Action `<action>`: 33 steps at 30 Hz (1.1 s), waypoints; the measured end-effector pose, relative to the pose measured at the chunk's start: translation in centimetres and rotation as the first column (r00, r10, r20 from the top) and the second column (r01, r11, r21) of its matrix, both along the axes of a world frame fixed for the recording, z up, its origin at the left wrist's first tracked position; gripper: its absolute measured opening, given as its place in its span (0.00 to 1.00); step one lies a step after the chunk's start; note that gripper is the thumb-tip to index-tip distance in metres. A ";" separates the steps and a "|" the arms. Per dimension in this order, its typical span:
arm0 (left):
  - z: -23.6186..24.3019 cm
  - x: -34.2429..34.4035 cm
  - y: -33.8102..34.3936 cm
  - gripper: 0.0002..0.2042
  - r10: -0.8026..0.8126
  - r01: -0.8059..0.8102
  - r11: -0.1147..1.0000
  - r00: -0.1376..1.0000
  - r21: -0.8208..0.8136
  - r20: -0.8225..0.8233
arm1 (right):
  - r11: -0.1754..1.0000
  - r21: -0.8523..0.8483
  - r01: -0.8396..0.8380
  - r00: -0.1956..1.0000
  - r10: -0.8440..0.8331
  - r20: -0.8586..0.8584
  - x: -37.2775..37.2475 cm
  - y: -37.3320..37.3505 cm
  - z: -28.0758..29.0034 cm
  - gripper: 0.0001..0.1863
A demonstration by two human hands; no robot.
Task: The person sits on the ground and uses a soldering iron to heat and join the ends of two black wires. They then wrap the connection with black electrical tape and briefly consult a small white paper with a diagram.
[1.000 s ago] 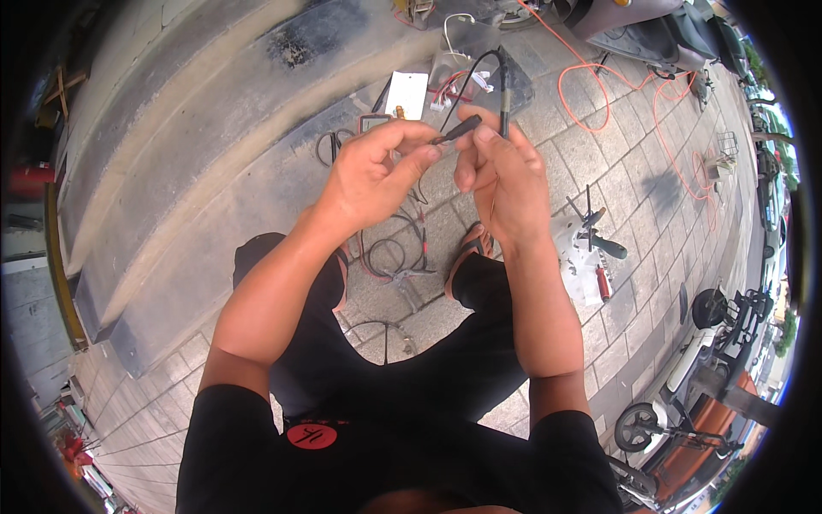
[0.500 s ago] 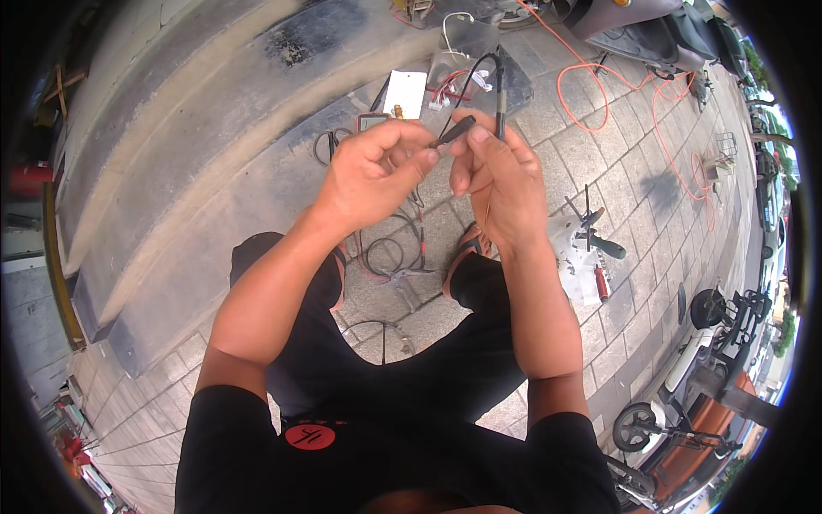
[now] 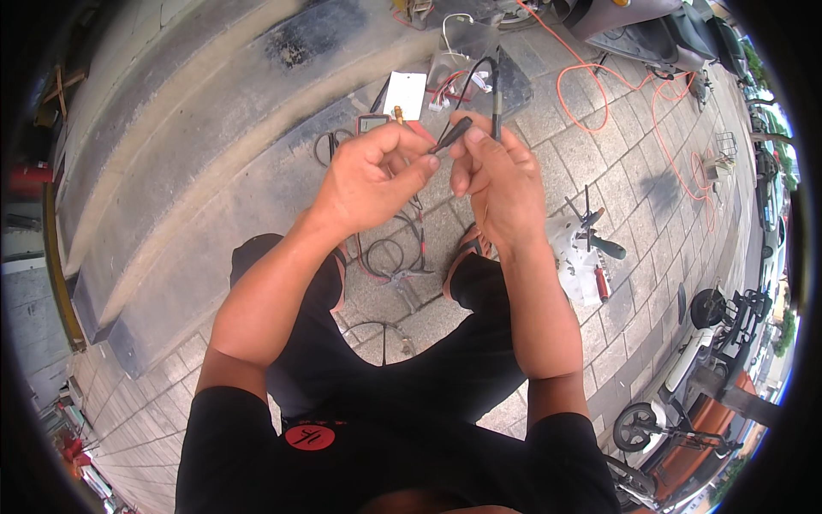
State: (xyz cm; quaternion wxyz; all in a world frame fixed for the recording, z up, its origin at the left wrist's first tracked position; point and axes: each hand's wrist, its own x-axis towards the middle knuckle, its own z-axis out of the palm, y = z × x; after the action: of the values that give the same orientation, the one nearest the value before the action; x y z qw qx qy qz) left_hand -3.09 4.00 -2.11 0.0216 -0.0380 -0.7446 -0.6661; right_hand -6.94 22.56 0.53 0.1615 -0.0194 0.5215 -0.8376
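Between my two hands runs a black cable (image 3: 494, 94) that loops up and back down. Its tapered black connector end (image 3: 454, 134) points toward my left hand (image 3: 372, 171), whose thumb and forefinger pinch the narrow tip. A hint of red shows at that tip; fine detail is too small to tell. My right hand (image 3: 501, 167) is closed round the cable, the thumb near the connector's thick end and the straight stretch passing behind the fingers. On the step beyond my left hand lie scissors (image 3: 324, 147), a red-framed meter (image 3: 371, 122) and a white card (image 3: 405, 94).
Pliers (image 3: 402, 277) and coiled test leads (image 3: 384, 255) lie on the paving between my feet. At the right, a white sheet (image 3: 575, 261) carries screwdrivers. An orange cord (image 3: 561, 86) snakes over the ground. Stone steps (image 3: 188, 171) rise at left; parked scooters (image 3: 676, 385) stand right.
The cable loop and the connector have shifted slightly to the left and tilted a little. Both hands keep their grip and have barely moved.
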 end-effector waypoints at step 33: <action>-0.9 -0.6 0.5 0.09 0.053 -0.029 0.989 0.985 0.147 -0.163 | 0.989 0.091 -0.118 0.961 0.136 -0.239 1.4 -0.2 0.1 0.13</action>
State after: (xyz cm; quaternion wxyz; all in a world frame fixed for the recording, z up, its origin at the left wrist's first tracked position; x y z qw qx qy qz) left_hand -3.66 4.54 -2.99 0.1003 -0.0765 -0.6906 -0.7121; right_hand -5.55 22.35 0.65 0.1499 -0.1499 0.5665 -0.7963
